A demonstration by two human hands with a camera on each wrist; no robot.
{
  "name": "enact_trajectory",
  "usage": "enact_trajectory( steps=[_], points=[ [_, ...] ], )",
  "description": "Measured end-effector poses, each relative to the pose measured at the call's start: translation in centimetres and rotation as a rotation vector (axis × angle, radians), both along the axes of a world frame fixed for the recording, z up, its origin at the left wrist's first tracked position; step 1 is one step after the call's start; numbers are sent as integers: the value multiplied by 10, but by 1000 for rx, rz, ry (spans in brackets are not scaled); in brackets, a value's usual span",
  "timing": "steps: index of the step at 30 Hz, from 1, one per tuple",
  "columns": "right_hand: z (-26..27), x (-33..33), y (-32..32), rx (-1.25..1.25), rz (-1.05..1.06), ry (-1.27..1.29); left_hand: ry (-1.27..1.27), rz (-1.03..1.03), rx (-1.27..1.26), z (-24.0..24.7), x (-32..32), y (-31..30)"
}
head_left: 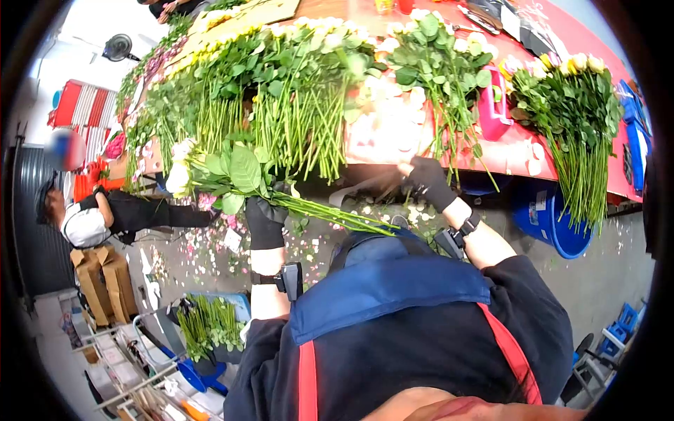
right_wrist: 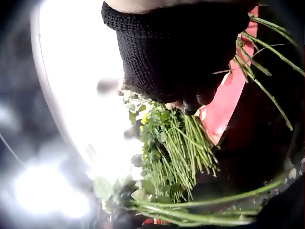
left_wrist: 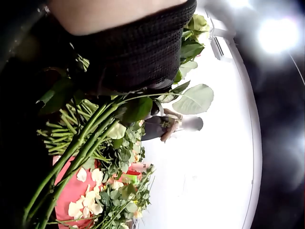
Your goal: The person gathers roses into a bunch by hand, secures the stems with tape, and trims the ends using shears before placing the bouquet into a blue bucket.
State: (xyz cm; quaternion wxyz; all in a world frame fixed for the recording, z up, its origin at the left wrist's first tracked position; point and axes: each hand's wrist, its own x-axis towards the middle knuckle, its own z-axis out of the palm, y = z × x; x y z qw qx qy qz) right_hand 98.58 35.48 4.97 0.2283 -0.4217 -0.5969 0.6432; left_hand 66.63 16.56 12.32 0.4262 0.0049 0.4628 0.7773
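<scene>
Below the front edge of the red table [head_left: 519, 151], a bunch of pale roses [head_left: 210, 168] is gripped by the gloved left hand [head_left: 265, 219]. The blooms are turned left and the stems slant right, ending just short of the right hand [head_left: 426, 184]. That gloved hand is raised to the table edge among overhanging stems [head_left: 449, 151]; whether one is pinched cannot be told. Under the table's right end, a white label on the blue bucket [head_left: 554, 224] appears too small to be read.

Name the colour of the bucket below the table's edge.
Blue; the bucket shows best in the head view.
</scene>
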Motion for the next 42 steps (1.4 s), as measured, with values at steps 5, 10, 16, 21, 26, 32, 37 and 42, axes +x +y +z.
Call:
enact_trajectory(
  steps=[5,10,16,21,26,32,37,42],
  points=[
    [-13,-13,10,504,-30,-596,-244,4,335,19,-23,-13],
    [17,-81,20,1050,-70,-384,-228,-69,422,11,-67,-30],
    [6,-236,50,733,-39,-190,-122,-59,288,-22,-148,-36],
    [20,-371,74,640,-113,-687,-304,-151,237,-18,-208,-30],
    [15,-428,79,560,-141,-1022,-148,-271,193,-19,-267,-39],
    [-47,-401,106,897,-289,-880,-247,-179,201,-21,-309,-33],
    [8,-393,56,352,-557,69,-364,-206,54,-43,-326,-14],
    [59,-385,-23,375,-434,6,-303,-317,187,-38,-317,17]
  ],
)
